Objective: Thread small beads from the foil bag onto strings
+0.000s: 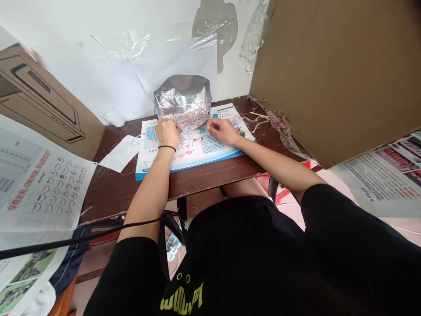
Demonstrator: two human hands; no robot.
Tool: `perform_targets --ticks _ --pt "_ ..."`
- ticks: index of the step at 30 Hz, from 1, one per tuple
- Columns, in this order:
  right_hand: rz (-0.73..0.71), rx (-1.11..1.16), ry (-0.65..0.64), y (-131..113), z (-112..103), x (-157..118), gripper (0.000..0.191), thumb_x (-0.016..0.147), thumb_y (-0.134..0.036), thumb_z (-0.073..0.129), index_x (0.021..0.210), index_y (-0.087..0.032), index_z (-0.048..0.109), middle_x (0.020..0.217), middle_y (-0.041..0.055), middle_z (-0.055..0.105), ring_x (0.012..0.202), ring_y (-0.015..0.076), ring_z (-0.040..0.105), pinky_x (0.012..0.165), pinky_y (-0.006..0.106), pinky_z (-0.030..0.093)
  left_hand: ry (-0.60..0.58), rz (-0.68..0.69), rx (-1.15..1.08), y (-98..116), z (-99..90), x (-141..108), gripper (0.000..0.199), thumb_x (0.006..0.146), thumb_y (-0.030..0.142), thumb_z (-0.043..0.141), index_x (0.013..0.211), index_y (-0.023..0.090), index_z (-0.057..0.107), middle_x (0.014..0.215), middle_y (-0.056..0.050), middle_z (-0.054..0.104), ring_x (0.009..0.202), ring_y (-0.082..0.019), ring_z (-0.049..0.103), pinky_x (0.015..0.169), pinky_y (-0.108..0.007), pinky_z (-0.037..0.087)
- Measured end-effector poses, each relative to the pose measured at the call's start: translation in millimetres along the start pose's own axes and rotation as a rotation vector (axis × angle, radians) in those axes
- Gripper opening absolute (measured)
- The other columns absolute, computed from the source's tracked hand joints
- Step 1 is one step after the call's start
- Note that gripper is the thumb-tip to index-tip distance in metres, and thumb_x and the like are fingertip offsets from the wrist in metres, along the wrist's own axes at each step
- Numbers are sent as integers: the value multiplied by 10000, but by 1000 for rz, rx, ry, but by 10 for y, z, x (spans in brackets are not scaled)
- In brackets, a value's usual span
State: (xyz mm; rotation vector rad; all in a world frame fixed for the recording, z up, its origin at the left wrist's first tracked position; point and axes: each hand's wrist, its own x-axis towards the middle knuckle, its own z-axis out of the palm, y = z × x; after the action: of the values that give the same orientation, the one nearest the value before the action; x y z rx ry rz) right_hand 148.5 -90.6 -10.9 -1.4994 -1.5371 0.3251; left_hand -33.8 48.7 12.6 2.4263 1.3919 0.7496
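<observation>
An opened bag with a shiny silver lining (pixel 179 100) stands against the wall, with many small pink, white and red beads (pixel 187 117) in its lower part. At its front left corner is my left hand (pixel 168 133), fingers curled and a dark band on the wrist; what they grip is hidden. My right hand (pixel 223 130) is just right of the bag, thumb and fingertips pinched together on something too small to name. Both hands are over a printed booklet (pixel 210 153) with a blue edge. Between them, a few tiny beads (pixel 197 139) lie on the page.
The dark brown table (pixel 197 179) also bears a white paper slip (pixel 121 153) at left. Bead strings (pixel 259 125) and loose threads lie at right. Cardboard boxes (pixel 335 79) stand on both sides. A black cable (pixel 108 230) crosses in front of my left arm.
</observation>
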Motion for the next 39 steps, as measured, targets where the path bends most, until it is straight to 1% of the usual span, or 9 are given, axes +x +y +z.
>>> perform_targets --ticks 4,6,10,12,16,19,22,29,39 --pt "11 -6 -15 -21 8 2 93 888 -233 549 804 -206 576 698 -12 591 662 133 483 677 289 388 44 12 -174 -67 58 69 329 790 86 647 539 218 479 816 -135 616 1258 -356 493 1060 -508 425" --pt "7 -8 -15 -19 11 1 95 890 -236 544 805 -206 573 705 -10 599 660 133 489 678 287 392 63 34 -325 -56 64 86 346 799 104 672 540 219 474 789 -115 596 1219 -329 519 1013 -446 463" --pt "-43 -37 53 -12 11 -7 138 920 -280 523 815 -210 578 735 1 635 670 141 523 704 293 418 121 51 -713 142 95 8 149 876 161 675 748 200 610 859 -54 635 991 -201 623 906 -337 509" --pt "-87 -72 119 -14 6 -12 173 943 -314 509 826 -211 586 759 11 649 695 151 544 730 302 433 48 4 -928 292 150 -95 70 930 187 631 861 200 635 846 -32 660 839 -142 634 815 -297 521" --pt "-130 -148 214 -23 -12 -15 211 970 -357 500 862 -211 608 780 24 653 738 170 566 749 311 442 -274 -102 -1197 501 260 -314 36 930 206 665 904 185 653 783 -11 685 676 -83 618 732 -253 520" --pt "-125 -183 219 -29 -23 -14 199 972 -336 497 887 -208 624 795 28 659 754 177 577 760 318 446 -423 -151 -1262 532 266 -387 39 903 142 687 877 160 663 773 -14 708 677 -75 647 737 -239 523" --pt "-106 -213 207 -32 -17 -13 184 964 -311 497 894 -208 633 791 26 663 751 180 573 763 321 449 -478 -193 -1284 519 235 -387 66 895 97 675 856 149 669 781 -18 728 701 -78 674 747 -230 528" --pt "-51 -320 202 -58 -4 -35 152 925 -238 499 891 -196 641 817 41 681 749 180 567 759 314 414 -502 -255 -1295 535 205 -379 107 927 79 616 869 134 686 763 -19 739 657 -61 665 747 -215 538" --pt "-54 -312 191 -81 -3 -50 147 931 -266 521 855 -201 630 768 31 653 711 170 522 733 304 375 -497 -226 -1261 544 208 -383 91 933 169 672 852 143 705 760 -12 720 648 -52 642 730 -206 525"
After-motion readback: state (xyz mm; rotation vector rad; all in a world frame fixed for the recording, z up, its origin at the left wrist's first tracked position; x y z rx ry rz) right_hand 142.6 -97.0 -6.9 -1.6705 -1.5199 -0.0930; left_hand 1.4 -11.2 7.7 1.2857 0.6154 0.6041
